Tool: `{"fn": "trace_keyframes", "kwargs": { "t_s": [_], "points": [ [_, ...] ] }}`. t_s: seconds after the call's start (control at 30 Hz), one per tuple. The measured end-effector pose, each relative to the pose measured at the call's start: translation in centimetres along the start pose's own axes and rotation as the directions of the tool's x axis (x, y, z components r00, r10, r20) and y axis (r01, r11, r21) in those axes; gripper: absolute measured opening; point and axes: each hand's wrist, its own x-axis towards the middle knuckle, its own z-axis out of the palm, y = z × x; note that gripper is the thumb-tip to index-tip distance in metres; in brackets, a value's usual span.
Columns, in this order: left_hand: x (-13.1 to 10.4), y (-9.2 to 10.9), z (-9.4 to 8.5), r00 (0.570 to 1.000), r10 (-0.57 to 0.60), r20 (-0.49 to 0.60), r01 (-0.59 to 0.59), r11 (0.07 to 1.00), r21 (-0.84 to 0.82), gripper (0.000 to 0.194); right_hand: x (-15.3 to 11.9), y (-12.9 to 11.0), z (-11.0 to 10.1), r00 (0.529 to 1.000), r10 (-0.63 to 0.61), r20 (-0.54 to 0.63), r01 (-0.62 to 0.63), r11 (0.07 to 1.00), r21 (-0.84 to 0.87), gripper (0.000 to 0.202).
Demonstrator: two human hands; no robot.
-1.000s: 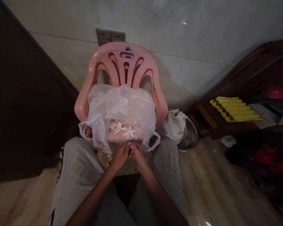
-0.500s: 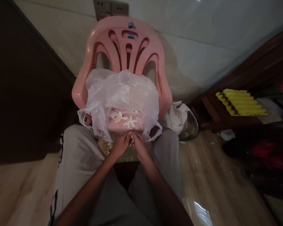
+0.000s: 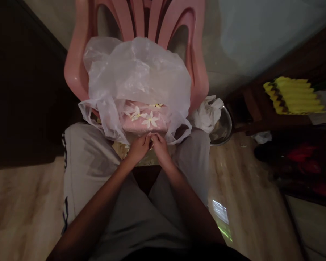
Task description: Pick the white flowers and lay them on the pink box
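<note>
Where my knees part before the pink plastic chair [image 3: 76, 72], the fingertips of my left hand [image 3: 139, 148] and right hand [image 3: 161, 149] meet, both closed on a small piece [image 3: 151, 144] that they mostly hide; I cannot tell whether it is whole. Just beyond, a white star-shaped flower [image 3: 150, 119] lies open on a pink surface [image 3: 136, 126], with a second white flower [image 3: 136, 114] right beside it. Both look finished to me, set down and out of my fingers. A bit of a third bloom [image 3: 158, 105] shows near the drooping edge of the translucent plastic bag [image 3: 141, 78], though I cannot say how much of it is there. So I judge a couple of flowers done and the piece between my fingers not yet finished. How many are left I cannot tell: the bag veils whatever else it holds, and the pale bits [image 3: 123, 149] below my left hand are too dim to count.
</note>
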Motion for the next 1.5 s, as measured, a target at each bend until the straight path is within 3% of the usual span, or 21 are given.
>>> {"fn": "trace_keyframes", "kwargs": {
  "t_s": [0.6, 0.87, 1.13, 1.5],
  "points": [
    [-0.32, 0.10, 0.08, 0.998, -0.040, 0.045, 0.034, 0.990, 0.134, 0.048, -0.04, 0.45, -0.48, 0.996, -0.069, 0.057, 0.079, 0.976, -0.202, 0.025],
    [-0.40, 0.05, -0.16, 0.998, -0.028, 0.047, 0.019, 0.983, 0.180, 0.052, 0.01, 0.68, -0.14, 0.993, -0.107, 0.041, 0.113, 0.968, -0.224, 0.024],
    [-0.29, 0.35, -0.42, 0.996, -0.071, 0.056, 0.057, 0.972, 0.229, 0.050, -0.17, 0.20, 0.02, 0.998, -0.037, 0.053, 0.046, 0.983, -0.179, 0.023],
    [-0.30, 0.24, -0.30, 0.999, -0.041, 0.035, 0.033, 0.980, 0.196, 0.048, -0.12, 0.14, 0.08, 0.999, -0.011, 0.034, 0.015, 0.990, -0.141, 0.022]
  ]
}}
